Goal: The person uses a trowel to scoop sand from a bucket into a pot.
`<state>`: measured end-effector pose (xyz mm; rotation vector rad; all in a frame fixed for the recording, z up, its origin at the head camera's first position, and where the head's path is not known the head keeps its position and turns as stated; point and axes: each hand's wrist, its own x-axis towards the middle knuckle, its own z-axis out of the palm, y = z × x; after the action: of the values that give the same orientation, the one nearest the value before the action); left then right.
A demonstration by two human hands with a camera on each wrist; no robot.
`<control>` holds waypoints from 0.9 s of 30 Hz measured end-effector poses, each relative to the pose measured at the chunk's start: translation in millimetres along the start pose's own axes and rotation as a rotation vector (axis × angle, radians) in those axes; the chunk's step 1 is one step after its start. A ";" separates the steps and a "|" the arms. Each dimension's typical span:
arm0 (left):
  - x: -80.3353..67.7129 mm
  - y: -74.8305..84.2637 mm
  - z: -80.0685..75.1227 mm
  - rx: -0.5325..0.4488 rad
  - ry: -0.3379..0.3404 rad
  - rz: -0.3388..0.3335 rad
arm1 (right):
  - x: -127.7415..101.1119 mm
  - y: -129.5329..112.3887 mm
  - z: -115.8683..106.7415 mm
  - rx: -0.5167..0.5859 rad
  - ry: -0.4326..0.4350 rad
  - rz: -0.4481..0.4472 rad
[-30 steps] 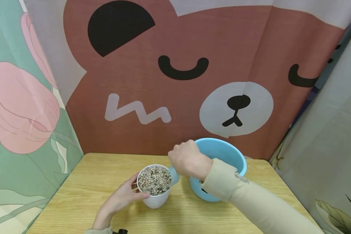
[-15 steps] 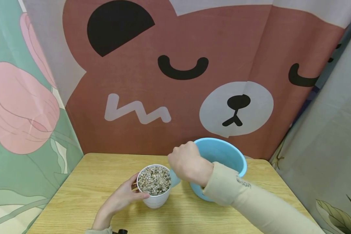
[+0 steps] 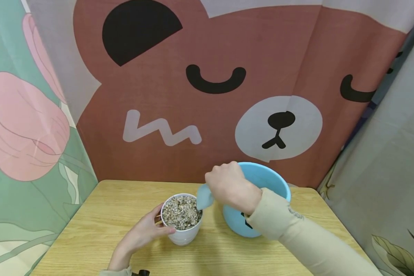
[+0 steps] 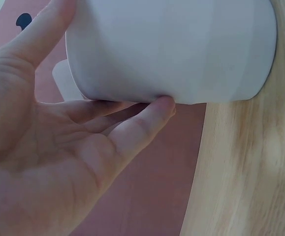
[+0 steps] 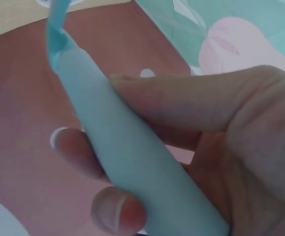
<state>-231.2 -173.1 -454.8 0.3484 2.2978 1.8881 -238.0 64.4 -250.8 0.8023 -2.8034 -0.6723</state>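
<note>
In the head view, a white flowerpot stands on the table, filled near the rim with speckled grainy potting mix. My left hand steadies the pot from its left, thumb at the near side; the left wrist view shows fingertips against the pot's wall. My right hand grips a light blue hand trowel. Its blade points down, the tip at the pot's right rim over the mix. Close up in the right wrist view, thumb and fingers wrap the trowel's thick handle.
A blue bucket stands right of the pot, partly hidden behind the right forearm; what lies inside is out of sight. The wooden table ends at a bear-print curtain, with more printed cloth on both sides.
My right hand has shifted slightly right and up, and more of the trowel's blade shows at the rim. The left hand and pot stay in place.
</note>
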 end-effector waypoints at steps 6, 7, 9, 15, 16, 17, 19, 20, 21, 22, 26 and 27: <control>0.2 0.0 -0.2 -0.004 0.004 0.010 | -3.6 22.0 8.6 0.181 0.003 0.032; 0.3 0.0 -0.2 -0.007 0.004 0.012 | -5.0 26.9 10.9 0.221 0.012 0.038; 0.6 0.3 -0.3 -0.008 0.002 0.014 | -8.8 37.4 15.7 0.304 0.031 0.058; 1.5 0.5 -0.2 -0.006 -0.002 0.014 | -26.9 66.6 37.3 0.504 0.109 0.117; 1.5 0.4 -0.2 -0.003 -0.002 0.015 | -30.5 70.8 42.0 0.523 0.121 0.124; 1.6 0.3 -0.1 -0.003 -0.002 0.016 | -34.0 74.8 46.6 0.540 0.131 0.130; 1.5 0.0 0.0 0.001 -0.002 0.018 | -40.2 82.0 56.0 0.563 0.150 0.144; 1.4 -0.1 0.0 0.002 -0.001 0.019 | -43.1 85.3 60.1 0.569 0.152 0.154; 1.2 -0.3 -0.1 0.003 -0.002 0.021 | -45.7 88.4 64.0 0.573 0.153 0.165; 1.0 -0.5 -0.2 0.006 -0.003 0.022 | -48.1 91.4 67.5 0.580 0.149 0.179; 0.9 -1.0 -0.8 -0.002 -0.016 0.023 | -57.6 101.2 80.3 0.608 0.137 0.228; 0.8 -1.0 -1.1 -0.006 -0.021 0.024 | -60.0 103.3 83.3 0.617 0.134 0.240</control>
<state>-232.4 -174.0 -455.5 0.3955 2.2847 1.8925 -257.1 206.1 -278.6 0.5384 -2.9237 0.2923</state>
